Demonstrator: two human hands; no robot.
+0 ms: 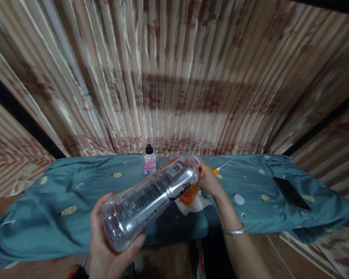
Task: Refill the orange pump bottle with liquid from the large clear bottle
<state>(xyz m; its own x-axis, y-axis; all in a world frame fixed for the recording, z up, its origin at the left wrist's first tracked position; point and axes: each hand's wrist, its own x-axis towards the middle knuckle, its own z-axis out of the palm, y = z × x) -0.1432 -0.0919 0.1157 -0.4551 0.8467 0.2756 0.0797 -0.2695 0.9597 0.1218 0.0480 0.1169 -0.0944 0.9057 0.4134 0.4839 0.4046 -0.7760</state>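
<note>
Bottle of clear plastic (151, 205) is tilted over the blue-green cloth (84, 205), its base in the left hand (103, 251), fingers and thumb wrapped round it. Right hand (208, 179) is at the neck, fingertips hidden, can't tell its grip; orange container (189, 197) and white tissue (204, 204) show behind.

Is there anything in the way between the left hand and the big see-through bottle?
Nothing that I can see. The left hand is right against the wide end of the clear bottle. The orange thing is beyond the bottle, not between them.
</note>
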